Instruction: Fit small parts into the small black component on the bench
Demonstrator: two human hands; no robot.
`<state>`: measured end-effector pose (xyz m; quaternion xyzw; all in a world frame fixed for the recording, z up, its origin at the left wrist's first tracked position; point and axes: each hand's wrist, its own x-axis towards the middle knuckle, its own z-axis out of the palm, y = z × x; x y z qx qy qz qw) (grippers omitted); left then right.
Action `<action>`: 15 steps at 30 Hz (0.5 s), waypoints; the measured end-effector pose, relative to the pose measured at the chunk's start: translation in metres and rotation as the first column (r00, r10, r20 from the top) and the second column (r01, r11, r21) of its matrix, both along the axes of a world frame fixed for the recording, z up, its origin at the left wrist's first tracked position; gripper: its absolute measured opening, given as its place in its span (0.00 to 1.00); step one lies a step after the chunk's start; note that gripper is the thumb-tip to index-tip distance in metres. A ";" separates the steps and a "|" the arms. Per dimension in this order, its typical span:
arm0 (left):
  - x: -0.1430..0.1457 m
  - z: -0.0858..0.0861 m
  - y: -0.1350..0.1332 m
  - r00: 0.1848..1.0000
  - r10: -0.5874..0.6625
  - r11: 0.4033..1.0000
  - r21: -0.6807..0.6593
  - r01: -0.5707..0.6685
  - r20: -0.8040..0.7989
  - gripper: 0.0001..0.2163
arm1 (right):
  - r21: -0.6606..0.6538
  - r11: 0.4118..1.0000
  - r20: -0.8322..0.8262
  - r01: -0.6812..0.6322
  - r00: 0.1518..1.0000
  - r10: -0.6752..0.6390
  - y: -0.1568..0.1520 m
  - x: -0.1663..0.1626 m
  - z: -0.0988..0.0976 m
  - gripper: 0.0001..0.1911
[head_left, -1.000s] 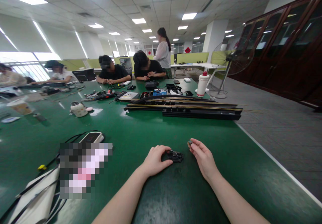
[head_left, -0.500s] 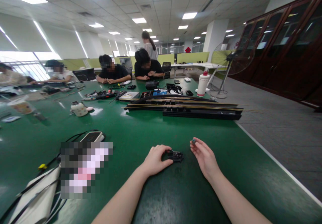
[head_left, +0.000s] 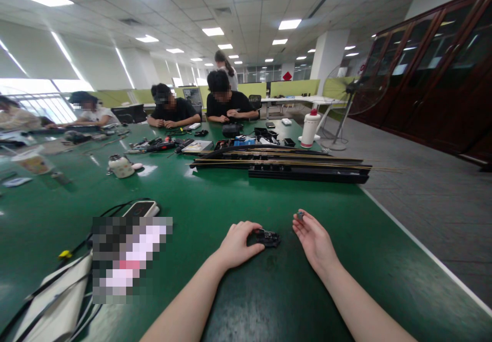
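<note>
My left hand point(head_left: 238, 243) rests on the green table point(head_left: 215, 198), fingers curled round the left end of a small black plastic part point(head_left: 266, 238). My right hand point(head_left: 313, 239) lies palm-up just right of that part. Its fingertips pinch a tiny grey piece point(head_left: 300, 215). The two hands are a short gap apart, near the table's front edge.
A stack of long black rails with thin brass rods point(head_left: 284, 165) lies across the table ahead. A white bottle point(head_left: 309, 129), a small white jar point(head_left: 120, 166), a phone-like device point(head_left: 140, 209), cables and a white sheet point(head_left: 49, 301) lie about. Several seated people work at the far end; a fan point(head_left: 355, 93) stands right.
My right hand has turned slightly more palm-up, with the small piece in its fingertips shifted a little right. The left hand stays put. A standing person in the background has walked left behind the seated ones.
</note>
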<state>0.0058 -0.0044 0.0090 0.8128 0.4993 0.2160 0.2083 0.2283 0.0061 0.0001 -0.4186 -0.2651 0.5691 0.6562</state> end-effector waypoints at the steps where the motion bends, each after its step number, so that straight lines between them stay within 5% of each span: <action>1: 0.000 0.000 0.000 1.000 0.001 1.000 -0.002 -0.001 0.000 0.19 | 0.004 1.000 0.007 0.000 1.000 0.000 0.000 0.000 0.000 0.12; 15: 0.000 -0.001 0.001 1.000 -0.005 1.000 -0.005 0.005 -0.009 0.19 | -0.014 1.000 -0.022 0.016 1.000 -0.016 0.000 0.000 0.000 0.12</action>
